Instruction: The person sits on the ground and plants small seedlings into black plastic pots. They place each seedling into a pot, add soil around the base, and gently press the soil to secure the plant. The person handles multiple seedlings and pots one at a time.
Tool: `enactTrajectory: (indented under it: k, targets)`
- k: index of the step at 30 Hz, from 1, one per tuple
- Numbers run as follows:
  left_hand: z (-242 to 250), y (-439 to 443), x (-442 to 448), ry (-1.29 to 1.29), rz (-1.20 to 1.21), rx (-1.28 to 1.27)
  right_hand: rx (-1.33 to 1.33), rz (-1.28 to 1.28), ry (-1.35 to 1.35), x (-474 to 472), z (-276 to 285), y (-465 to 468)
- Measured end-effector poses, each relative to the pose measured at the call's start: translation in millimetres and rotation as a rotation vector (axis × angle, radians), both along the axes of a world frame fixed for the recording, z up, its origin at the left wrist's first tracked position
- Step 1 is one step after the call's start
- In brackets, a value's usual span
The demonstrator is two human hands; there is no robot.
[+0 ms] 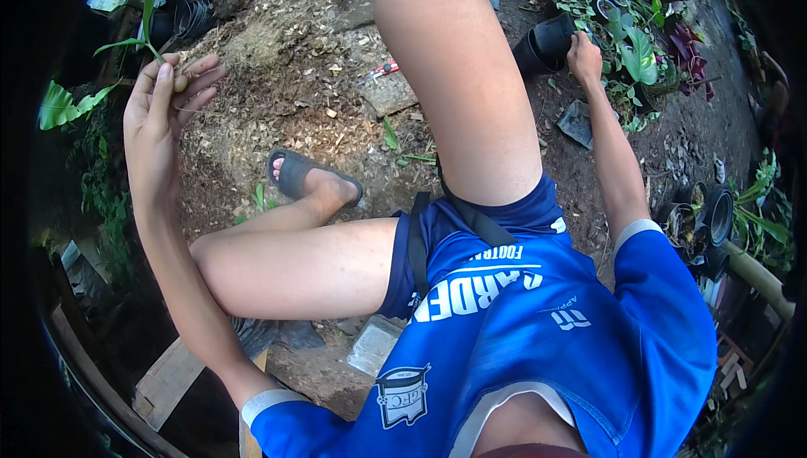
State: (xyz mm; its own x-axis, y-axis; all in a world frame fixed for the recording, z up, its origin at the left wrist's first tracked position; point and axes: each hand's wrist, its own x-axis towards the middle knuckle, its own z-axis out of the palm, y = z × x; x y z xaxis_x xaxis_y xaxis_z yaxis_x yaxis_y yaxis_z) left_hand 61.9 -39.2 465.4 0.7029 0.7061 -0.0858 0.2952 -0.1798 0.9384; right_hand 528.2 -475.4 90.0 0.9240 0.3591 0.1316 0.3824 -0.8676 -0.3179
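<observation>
My left hand [154, 105] is raised at the left, pinching a small green seedling [150, 17] between thumb and forefinger. Narrow leaves rise above the fingertips, and a small round seed or bulb [181, 83] hangs at its base with thin roots. The other fingers are spread apart. At the upper right, my right hand [585, 58] grips the edge of a black plastic pot [555, 39], which lies tilted against a second black pot [529, 54]. My fingers are partly hidden behind the pot. Beyond my knee, a red utility knife [386, 69] lies by a flat stone [388, 94].
Potted foliage plants [637, 58] crowd the upper right, close to my right hand. Stacked black pots [195, 7] fill the upper left. Several pots [719, 215] stand beside a bamboo pole [756, 278] at the right. Wooden boards [170, 382] lie lower left; a concrete block [373, 344] sits below my thigh.
</observation>
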Motion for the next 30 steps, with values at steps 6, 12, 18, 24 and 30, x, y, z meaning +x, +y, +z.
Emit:
enactTrajectory:
  k: [6,12,18,24,30]
  targets:
    - [0,11,-6,-0.066,-0.066,-0.061,0.394,0.047,-0.251,19,72,5]
    - [4,27,-22,-0.177,-0.112,-0.027,0.739,0.223,-0.237,45,231,98]
    - [8,32,-40,-0.198,0.001,0.08,0.556,0.791,-0.338,-9,364,235]
    - [6,37,-70,-0.203,-0.022,0.29,-0.104,1.287,-0.219,-142,389,332]
    - [3,63,-105,0.122,0.096,0.971,-0.579,1.625,-0.274,-262,322,409]
